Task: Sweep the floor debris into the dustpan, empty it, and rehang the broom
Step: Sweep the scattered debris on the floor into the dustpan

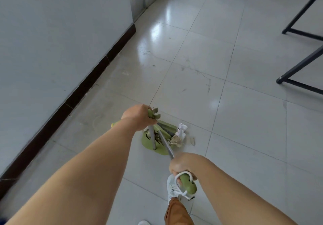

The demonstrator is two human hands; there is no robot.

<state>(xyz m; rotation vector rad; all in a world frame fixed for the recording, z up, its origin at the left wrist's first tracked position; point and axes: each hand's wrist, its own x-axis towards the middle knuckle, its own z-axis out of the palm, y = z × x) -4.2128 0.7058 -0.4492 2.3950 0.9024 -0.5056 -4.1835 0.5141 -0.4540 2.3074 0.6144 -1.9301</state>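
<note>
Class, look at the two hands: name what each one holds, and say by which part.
The left hand grips the dustpan at the green top of its upright handle. The right hand grips the broom near the green end of its handle.

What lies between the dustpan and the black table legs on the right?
In the head view, crumpled paper debris lies just right of the dustpan; beyond it, only bare floor tiles stretch to the black table legs.

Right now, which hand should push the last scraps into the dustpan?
Right. The right hand grips the broom, whose head sits by the debris; the left hand steadies the dustpan.
</note>
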